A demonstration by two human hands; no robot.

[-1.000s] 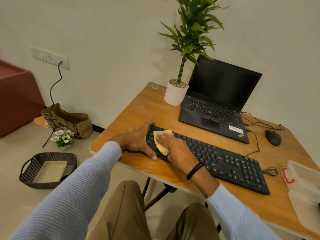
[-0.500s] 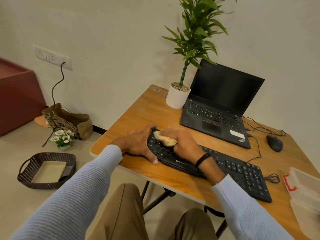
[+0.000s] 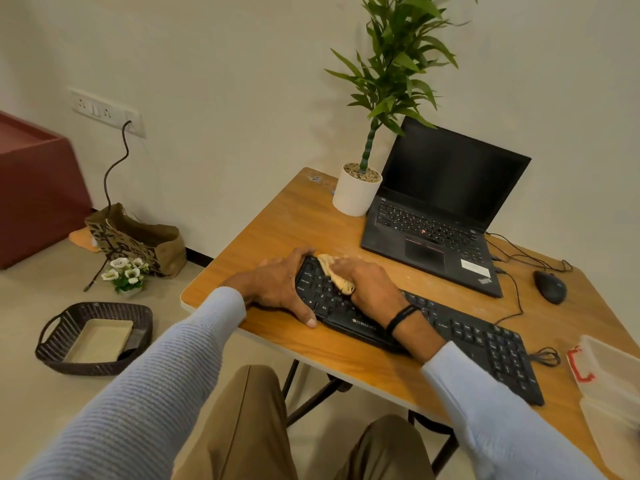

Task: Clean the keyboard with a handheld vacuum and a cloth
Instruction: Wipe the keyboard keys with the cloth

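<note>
A black keyboard (image 3: 478, 341) lies diagonally on the wooden table (image 3: 304, 220). My left hand (image 3: 277, 285) clasps its left end, thumb along the near edge and fingers over the far corner. My right hand (image 3: 370, 285) presses a bunched tan cloth (image 3: 337, 273) onto the keys at the keyboard's upper left. No handheld vacuum is in view.
An open black laptop (image 3: 433, 230) and a potted plant (image 3: 356, 192) stand at the table's back. A black mouse (image 3: 550, 287) lies to the right, a clear plastic box (image 3: 613, 386) at the right edge. A woven basket (image 3: 93, 337), a paper bag (image 3: 135, 240) and flowers (image 3: 124, 268) sit on the floor.
My right hand has slid the cloth from the near keys toward the keyboard's far left corner, bunching it up. The left hand keeps its hold on the keyboard's end.
</note>
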